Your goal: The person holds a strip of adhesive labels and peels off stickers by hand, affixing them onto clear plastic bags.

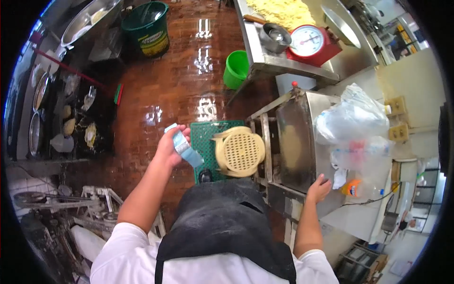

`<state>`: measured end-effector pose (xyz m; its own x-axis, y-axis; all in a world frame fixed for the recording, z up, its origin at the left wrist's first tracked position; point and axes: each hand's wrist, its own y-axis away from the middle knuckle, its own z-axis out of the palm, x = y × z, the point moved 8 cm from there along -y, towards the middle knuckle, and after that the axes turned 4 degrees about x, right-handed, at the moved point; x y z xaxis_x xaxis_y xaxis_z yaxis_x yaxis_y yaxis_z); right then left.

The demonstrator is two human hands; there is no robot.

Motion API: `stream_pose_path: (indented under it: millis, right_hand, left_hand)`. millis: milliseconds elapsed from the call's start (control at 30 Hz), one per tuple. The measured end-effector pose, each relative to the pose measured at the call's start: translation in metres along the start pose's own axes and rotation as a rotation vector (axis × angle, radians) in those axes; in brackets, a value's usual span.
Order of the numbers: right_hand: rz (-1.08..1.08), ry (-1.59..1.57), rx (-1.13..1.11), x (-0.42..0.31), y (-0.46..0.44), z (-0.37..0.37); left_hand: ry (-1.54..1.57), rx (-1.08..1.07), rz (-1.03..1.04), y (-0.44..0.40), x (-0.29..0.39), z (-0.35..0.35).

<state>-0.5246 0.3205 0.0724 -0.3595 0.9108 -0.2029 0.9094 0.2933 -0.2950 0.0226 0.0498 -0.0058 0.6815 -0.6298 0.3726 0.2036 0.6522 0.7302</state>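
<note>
My left hand [170, 145] is wrapped round a light blue packet [185, 149], a long flat piece that hangs down past the fingers. What the packet contains cannot be made out. Below it lies a green perforated mat [200, 137], beside a round cream plastic stool [241, 150] with a holed seat. My right hand [319, 189] is at the edge of a steel-topped stand, fingers apart and holding nothing that I can see. Close to that hand are a crumpled white piece [339, 178] and a clear bottle with an orange label [358, 188], lying on its side.
Clear plastic bags [352, 116] lie on the stand. Ahead, a metal table [255, 47] bears a red scale [318, 46], a metal pot [275, 38] and a yellow shredded heap [281, 12]. A green bucket [235, 70] and a dark green bucket [147, 31] stand on the wet brick floor [179, 75].
</note>
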Motion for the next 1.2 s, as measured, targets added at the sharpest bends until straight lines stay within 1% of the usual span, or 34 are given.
stream_pose_path:
  millis: [100, 200, 233, 333, 400, 467, 533, 600, 633, 733, 800, 867, 900, 967, 1033, 1067, 1100, 1167, 1200]
  right_hand:
    - [0.022, 0.030, 0.005, -0.011, 0.004, -0.009]
    - [0.032, 0.063, -0.030, -0.003, 0.001, -0.004]
    - [0.029, 0.064, -0.038, -0.005, -0.002, -0.001]
    - [0.035, 0.126, -0.023, -0.009, 0.001, -0.003]
    - [-0.014, 0.128, 0.029, -0.006, 0.000, -0.001]
    - [-0.092, 0.116, 0.101, 0.001, -0.001, 0.006]
    - [-0.083, 0.130, 0.073, -0.006, 0.004, 0.001]
    - [-0.077, 0.139, 0.065, -0.005, 0.004, -0.001]
    - [-0.080, 0.135, 0.069, -0.002, 0.000, 0.003]
    - [-0.084, 0.130, 0.071, 0.003, -0.003, 0.010]
    - [-0.074, 0.130, 0.064, -0.001, -0.003, 0.008]
    - [-0.047, 0.129, 0.051, -0.007, 0.004, -0.001]
    - [-0.033, 0.134, 0.034, -0.011, 0.005, -0.002]
    - [-0.009, 0.158, 0.000, -0.011, 0.004, -0.006]
    - [-0.064, 0.166, 0.073, -0.004, -0.001, 0.003]
    - [-0.092, 0.171, 0.106, 0.002, -0.002, 0.007]
    - [-0.080, 0.176, 0.098, 0.003, 0.000, 0.004]
    - [-0.059, 0.168, 0.085, -0.004, 0.002, 0.000]
    - [-0.084, 0.167, 0.128, -0.002, -0.002, 0.005]
  left_hand:
    - [0.042, 0.008, 0.010, 0.004, 0.003, -0.009]
    - [0.078, 0.025, 0.077, 0.029, 0.019, -0.024]
    - [0.090, -0.008, 0.099, 0.034, 0.025, -0.033]
    - [0.152, 0.143, 0.115, 0.041, 0.026, -0.079]
    - [0.122, 0.164, 0.102, 0.030, 0.018, -0.091]
    - [0.100, 0.161, 0.080, 0.034, 0.014, -0.069]
    - [0.068, 0.051, 0.128, 0.036, 0.013, -0.038]
    - [0.127, 0.008, 0.133, 0.045, 0.008, -0.011]
    - [0.164, -0.011, 0.138, 0.051, 0.007, -0.004]
    - [0.151, -0.050, 0.146, 0.064, 0.007, -0.007]
    - [0.173, -0.045, 0.183, 0.065, 0.013, -0.031]
    - [0.225, -0.024, 0.207, 0.061, 0.018, -0.071]
    - [0.195, 0.079, 0.229, 0.070, 0.023, -0.086]
    - [0.188, 0.134, 0.229, 0.076, 0.026, -0.111]
    - [0.176, 0.181, 0.222, 0.074, 0.027, -0.129]
    - [0.166, 0.196, 0.229, 0.072, 0.026, -0.136]
    - [0.210, 0.177, 0.168, 0.069, 0.024, -0.132]
    - [0.249, 0.142, 0.137, 0.065, 0.021, -0.121]
    - [0.253, 0.143, 0.138, 0.068, 0.021, -0.106]
